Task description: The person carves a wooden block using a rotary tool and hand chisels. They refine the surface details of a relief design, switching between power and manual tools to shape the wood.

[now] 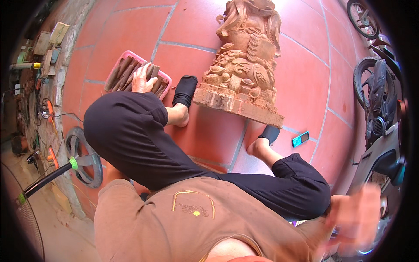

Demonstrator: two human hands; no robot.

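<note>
The left hand (139, 83) rests its fingers (142, 71) over brown rods (124, 72) in a pink tray (169, 81) on the tiled floor (188, 25); whether grasping one, I cannot tell. The right hand (355, 218) is blurred near the right knee (319, 190), its grip unclear. A carved sculpture (246, 70) is beside the socked feet (185, 90).

Free flr (303, 78) R of carving (244, 65), L foot (185, 91) blocking gap to tray (127, 53)
</note>
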